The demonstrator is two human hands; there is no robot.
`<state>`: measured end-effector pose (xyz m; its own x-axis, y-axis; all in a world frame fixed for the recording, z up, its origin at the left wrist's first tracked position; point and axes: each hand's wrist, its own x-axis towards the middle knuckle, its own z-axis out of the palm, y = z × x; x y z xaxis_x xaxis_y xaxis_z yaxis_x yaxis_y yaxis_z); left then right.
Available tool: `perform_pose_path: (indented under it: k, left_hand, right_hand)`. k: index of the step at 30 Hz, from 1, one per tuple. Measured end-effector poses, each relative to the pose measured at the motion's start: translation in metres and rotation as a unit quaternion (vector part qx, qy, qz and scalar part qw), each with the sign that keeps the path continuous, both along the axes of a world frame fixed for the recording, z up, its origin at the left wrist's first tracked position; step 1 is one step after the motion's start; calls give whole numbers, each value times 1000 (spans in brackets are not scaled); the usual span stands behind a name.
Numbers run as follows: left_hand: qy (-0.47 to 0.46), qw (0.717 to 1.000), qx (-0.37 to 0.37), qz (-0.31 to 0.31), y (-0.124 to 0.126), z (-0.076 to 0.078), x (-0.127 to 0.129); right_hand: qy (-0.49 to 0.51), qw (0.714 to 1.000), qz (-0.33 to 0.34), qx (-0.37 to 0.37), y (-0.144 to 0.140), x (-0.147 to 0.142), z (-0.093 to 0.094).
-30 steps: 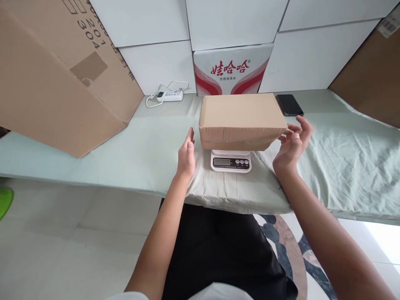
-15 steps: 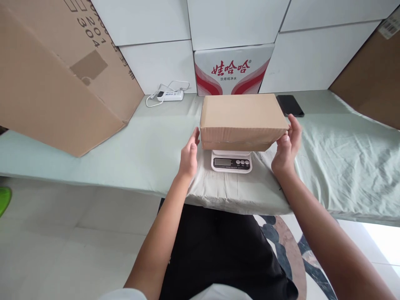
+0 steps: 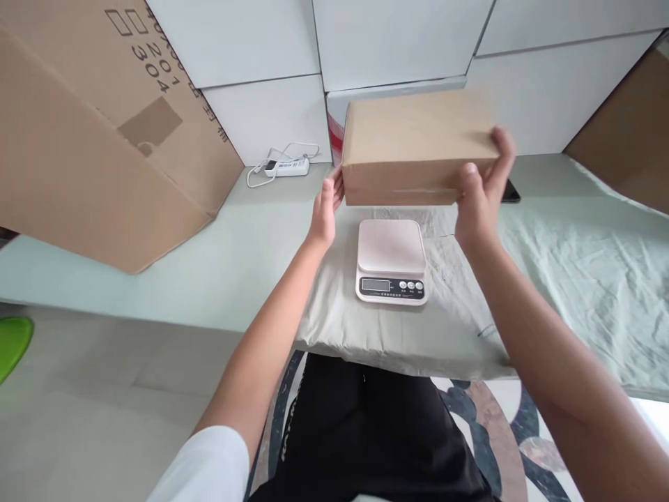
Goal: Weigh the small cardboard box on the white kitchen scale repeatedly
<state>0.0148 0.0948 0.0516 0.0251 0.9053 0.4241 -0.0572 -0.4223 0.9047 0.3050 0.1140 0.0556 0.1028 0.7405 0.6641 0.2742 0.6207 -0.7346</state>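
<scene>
While a big cardboard sheet [image 3: 88, 132] leans at far left, the left hand [image 3: 325, 209] presses the box [image 3: 415, 146] at one end and the right hand [image 3: 481, 195] clamps the other, so it hangs level, clear above the scale [image 3: 391, 259].

We've lifted the cardboard box [image 3: 418, 146] clean off the kitchen scale [image 3: 391, 261] now, both hands clamped on its ends.
</scene>
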Motion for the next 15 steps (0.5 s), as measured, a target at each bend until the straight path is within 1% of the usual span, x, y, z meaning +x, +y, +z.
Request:
perform_pose_path:
  k: [1,3,5,6,8,12,15]
  left_hand:
    - [-17,999,-25,17,14,-12,2]
    - [-37,996,-78,36,33,-36,3]
    - [-37,994,-101,35,41,-52,1]
    - [-34,994,-104,30,42,-57,0]
    - [-30,994,-105,21,41,-60,-2]
    - [-31,992,-124,16,37,-56,1]
    - [-29,989,-147,22,39,-52,-2]
  right_hand:
    - [24,1000,-12,-3,13,-6,-7]
    - [60,998,-26,-10,34,-15,-28]
    - [65,997,-28,-14,45,-17,-50]
    - [61,998,-27,-13,48,-16,-59]
    - [46,998,-29,-10,48,-13,-70]
    - [29,999,-37,9,50,-8,-75]
    - [16,999,-20,32,61,2,-82]
